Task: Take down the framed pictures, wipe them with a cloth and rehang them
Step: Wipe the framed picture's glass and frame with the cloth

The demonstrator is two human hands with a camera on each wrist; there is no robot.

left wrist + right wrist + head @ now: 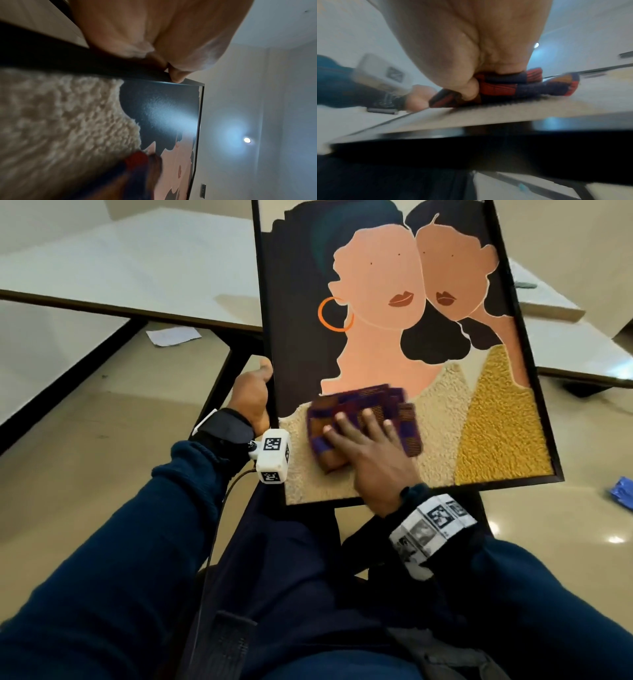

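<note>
A black-framed picture (376, 302) of two faces with tufted cream and yellow patches leans tilted on my lap. My left hand (253, 395) grips its left edge, thumb on the front of the frame (68, 58). My right hand (366, 446) lies on a folded purple, red and orange checked cloth (359, 405) at the picture's lower middle. Its fingers are spread flat on top. In the right wrist view its thumb (471, 90) curls into the folds of the cloth (530, 86). The cloth is blurred in the head view.
White tables with black legs stand behind the picture, one on the left (137, 268) and one on the right (565, 344). A sheet of paper (173, 335) lies on the tiled floor under the left one. A blue object (621, 491) lies on the floor at the right edge.
</note>
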